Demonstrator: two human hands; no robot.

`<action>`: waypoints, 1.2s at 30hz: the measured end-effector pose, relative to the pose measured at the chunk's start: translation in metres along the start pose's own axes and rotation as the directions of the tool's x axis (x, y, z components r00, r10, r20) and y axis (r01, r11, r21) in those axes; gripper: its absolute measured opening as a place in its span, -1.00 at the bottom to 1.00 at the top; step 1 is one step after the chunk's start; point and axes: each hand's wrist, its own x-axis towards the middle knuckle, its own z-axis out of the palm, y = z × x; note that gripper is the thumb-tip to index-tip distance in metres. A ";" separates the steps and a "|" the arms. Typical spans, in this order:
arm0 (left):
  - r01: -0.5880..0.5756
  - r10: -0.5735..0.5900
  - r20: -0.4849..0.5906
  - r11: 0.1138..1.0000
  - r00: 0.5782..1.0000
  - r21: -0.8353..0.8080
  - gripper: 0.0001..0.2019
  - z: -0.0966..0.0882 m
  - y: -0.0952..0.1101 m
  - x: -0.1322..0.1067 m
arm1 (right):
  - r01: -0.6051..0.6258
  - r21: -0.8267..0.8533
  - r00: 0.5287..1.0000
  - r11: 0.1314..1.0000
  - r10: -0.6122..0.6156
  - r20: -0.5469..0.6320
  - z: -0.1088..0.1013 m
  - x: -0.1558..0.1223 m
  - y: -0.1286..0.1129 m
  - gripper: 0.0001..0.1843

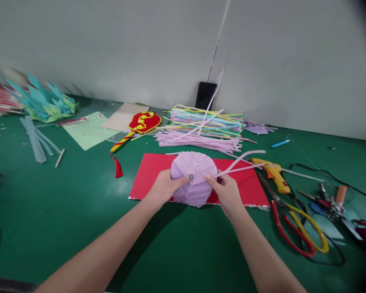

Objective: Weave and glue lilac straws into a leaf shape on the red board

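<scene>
The lilac pipe-cleaner disc [196,167] sits straight ahead of me, between my two hands, with its ribs slanting to meet in a chevron seam. That seam and the long axis run away from me, ending in a blunt tip at the near edge. My left hand [164,188] grips the left rim, thumb laid well across the face to just beside the seam; my right hand [228,193] pinches the right rim, its thumb stopping short of the seam. Both grips are closed on the disc, though my other fingers are mostly hidden. Loose lilac stems [254,152] stick out past my right hand, away and to the right, so that hand is much the nearer to them; I can't tell where they join. Beneath lies a red board [152,171], the tip just overhanging its near edge. Past its right end are a yellow glue gun [274,173] and scissors [282,205]; beyond its far edge, a pile of pipe cleaners [201,140], all on the green table [79,219].
</scene>
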 end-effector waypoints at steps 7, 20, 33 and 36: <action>-0.116 0.120 -0.035 0.989 0.992 0.093 -0.67 -0.001 0.002 -0.001 | 0.018 -0.091 0.998 0.996 -0.023 -0.057 0.003 -0.002 -0.001 -0.71; -0.154 0.155 -0.081 0.988 0.985 0.015 -0.70 0.001 0.001 -0.001 | 0.003 -0.101 0.997 0.995 -0.010 -0.074 0.006 -0.004 -0.002 -0.69; -0.200 0.182 -0.181 0.976 0.966 -0.087 -0.70 -0.001 -0.007 0.005 | 0.023 -0.171 1.000 0.985 -0.026 -0.011 0.004 -0.005 0.000 -0.71; -0.197 0.169 -0.165 0.966 0.972 -0.169 -0.67 0.000 -0.008 0.005 | 0.024 -0.133 1.000 0.991 -0.025 -0.010 0.005 -0.005 0.000 -0.70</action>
